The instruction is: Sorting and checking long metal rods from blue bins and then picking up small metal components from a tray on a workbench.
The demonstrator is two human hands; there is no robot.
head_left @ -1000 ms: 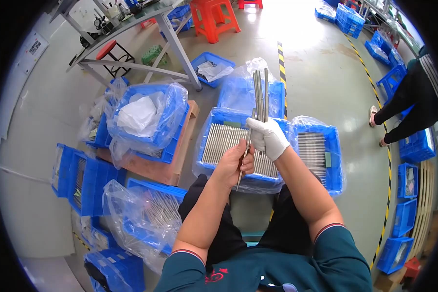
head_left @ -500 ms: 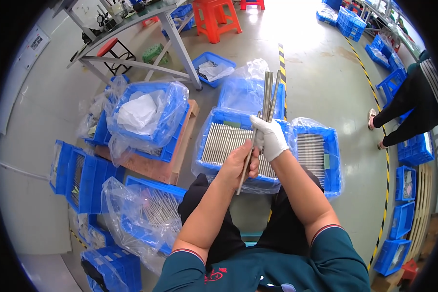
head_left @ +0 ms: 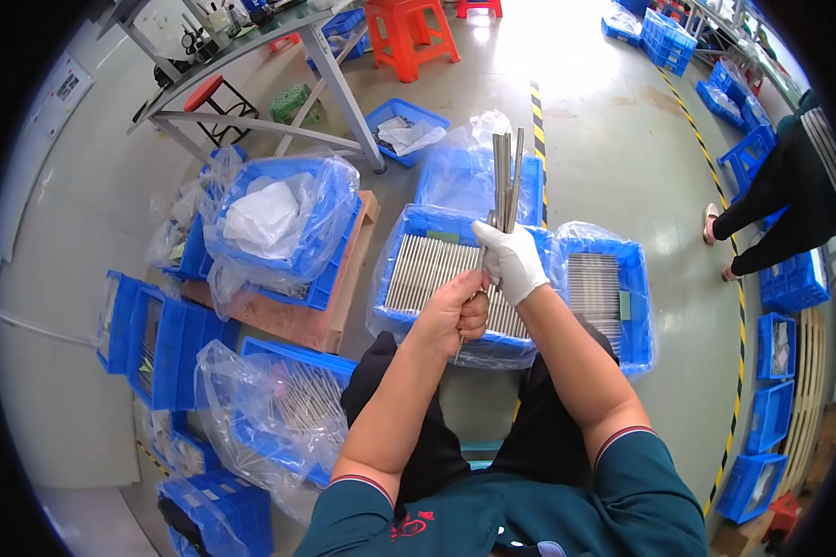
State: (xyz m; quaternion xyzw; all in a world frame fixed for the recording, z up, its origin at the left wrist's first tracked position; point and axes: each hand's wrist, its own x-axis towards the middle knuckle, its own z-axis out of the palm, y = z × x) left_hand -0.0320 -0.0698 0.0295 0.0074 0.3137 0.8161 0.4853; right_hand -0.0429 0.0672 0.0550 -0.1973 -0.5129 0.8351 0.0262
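Observation:
A bundle of thin metal rods (head_left: 502, 176) sticks up out of my gloved right hand (head_left: 514, 259), whose fingers are wrapped round it. My bare left hand (head_left: 459, 306) is closed on a single metal rod just below and left of it, and that rod's lower tip pokes out under my fist. Both hands are close together over a blue crate (head_left: 418, 219) lined with clear plastic, in which many similar rods (head_left: 423, 274) lie side by side in a row. My hands hide part of that row.
Right of it stands another blue crate (head_left: 633, 306) with rods. Loose rods fill a plastic-draped crate (head_left: 297, 395) at left. A crate with white wrapping (head_left: 262, 215) sits on a wooden pallet (head_left: 339, 320). A person in dark trousers (head_left: 769, 200) stands at far right.
My left hand has closed into a fist round the single rod, and less of the rod shows below it. The bundle in my right hand now stands slightly more upright.

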